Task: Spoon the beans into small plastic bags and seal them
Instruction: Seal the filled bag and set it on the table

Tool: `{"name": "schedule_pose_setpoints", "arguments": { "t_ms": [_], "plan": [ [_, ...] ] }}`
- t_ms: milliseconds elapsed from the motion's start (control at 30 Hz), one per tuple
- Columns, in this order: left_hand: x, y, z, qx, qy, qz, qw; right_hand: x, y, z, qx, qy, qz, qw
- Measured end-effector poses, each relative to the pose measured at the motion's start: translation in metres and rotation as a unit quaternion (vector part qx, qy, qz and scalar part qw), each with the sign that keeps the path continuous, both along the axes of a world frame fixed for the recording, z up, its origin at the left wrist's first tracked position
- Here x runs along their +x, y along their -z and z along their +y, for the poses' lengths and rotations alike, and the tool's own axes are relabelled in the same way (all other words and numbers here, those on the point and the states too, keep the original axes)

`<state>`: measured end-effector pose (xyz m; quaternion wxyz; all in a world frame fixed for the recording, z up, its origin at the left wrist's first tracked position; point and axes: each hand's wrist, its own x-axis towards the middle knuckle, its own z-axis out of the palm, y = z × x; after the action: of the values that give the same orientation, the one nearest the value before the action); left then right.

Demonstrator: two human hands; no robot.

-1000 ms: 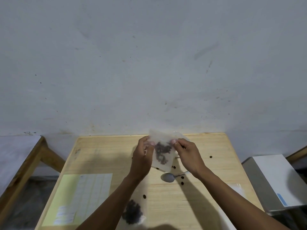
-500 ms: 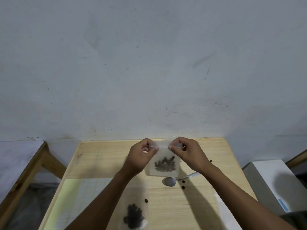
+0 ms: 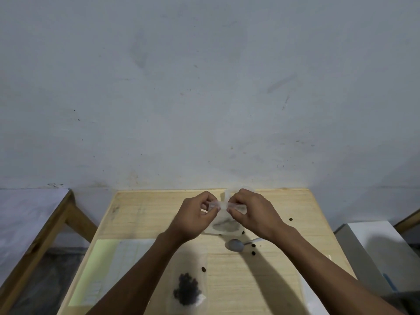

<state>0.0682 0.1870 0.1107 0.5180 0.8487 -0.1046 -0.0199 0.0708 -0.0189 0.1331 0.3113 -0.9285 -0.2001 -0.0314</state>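
While both hands pinch one bag (image 3: pixel 226 225), left grip (image 3: pixel 195 215), right grip (image 3: pixel 254 214), one spoon (image 3: pixel 236 244), second filled bag (image 3: pixel 187 289).

A pale wooden worktop (image 3: pixel 147 214) stands against the wall. On it lie a metal spoon (image 3: pixel 236 244) with loose dark beans (image 3: pixel 253 253) scattered near it, and at the near edge a clear plastic bag of beans (image 3: pixel 187 289). A yellow-edged sheet of white labels (image 3: pixel 109 269) lies flat at the left, and a white sheet (image 3: pixel 311 298) at the near right.
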Motion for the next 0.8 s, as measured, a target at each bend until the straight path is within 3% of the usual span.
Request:
{"name": "schedule_pose_setpoints", "arguments": {
  "t_ms": [200,367,567,800],
  "plan": [
    [-0.011,0.0,0.003,-0.008,-0.034,0.0,0.999,-0.007,0.0,0.007,0.21,0.044,0.126,0.969],
    [-0.021,0.005,0.007,0.018,-0.006,-0.043,0.999,-0.014,0.005,0.012,0.183,0.035,0.119,0.975],
    [-0.029,0.011,0.01,0.075,-0.008,-0.092,0.993,-0.022,0.01,0.017,0.097,0.031,0.035,0.994],
    [-0.033,0.01,0.015,0.106,-0.035,-0.112,0.987,-0.027,0.01,0.02,0.113,0.082,0.022,0.99]
  ]
}}
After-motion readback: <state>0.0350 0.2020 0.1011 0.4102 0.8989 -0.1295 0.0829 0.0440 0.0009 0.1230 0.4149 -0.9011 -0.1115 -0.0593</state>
